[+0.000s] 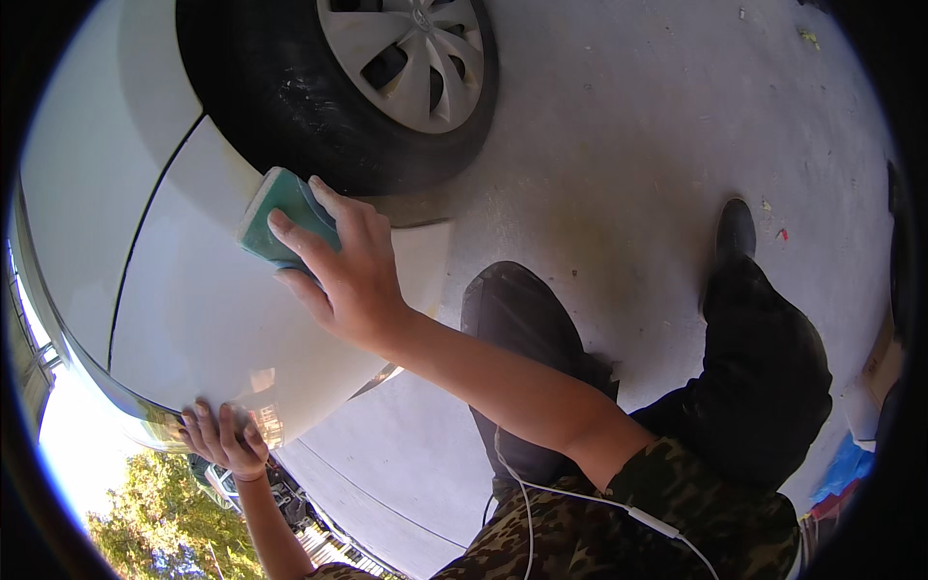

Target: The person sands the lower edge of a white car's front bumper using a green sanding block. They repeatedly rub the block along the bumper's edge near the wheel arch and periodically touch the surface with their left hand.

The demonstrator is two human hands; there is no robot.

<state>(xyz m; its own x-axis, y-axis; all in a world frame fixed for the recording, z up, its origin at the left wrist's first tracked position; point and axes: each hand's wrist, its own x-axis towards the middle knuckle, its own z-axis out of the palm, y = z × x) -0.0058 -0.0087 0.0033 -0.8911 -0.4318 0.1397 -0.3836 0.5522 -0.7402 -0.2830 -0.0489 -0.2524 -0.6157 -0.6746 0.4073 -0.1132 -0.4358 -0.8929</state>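
My right hand [348,268] grips a green sanding block [279,217] with a pale face, held by the white bumper corner [217,290] of a car, close to the wheel arch. Whether the block's face touches the paint cannot be told. Lower left, my left hand [228,442] rests with spread fingers on the bumper's outer edge and holds nothing. Above the block is the black tyre [406,170] with its silver wheel cover [413,65]. A dark panel gap [148,210] runs down the bodywork left of the block.
Concrete floor [616,145] with small scraps lies right of the car. My dark-trousered legs are bent beneath me, one dark shoe [736,225] on the floor. A white cable [580,495] crosses my camouflage clothing. At the far right are a cardboard box [883,362] and blue material [844,467].
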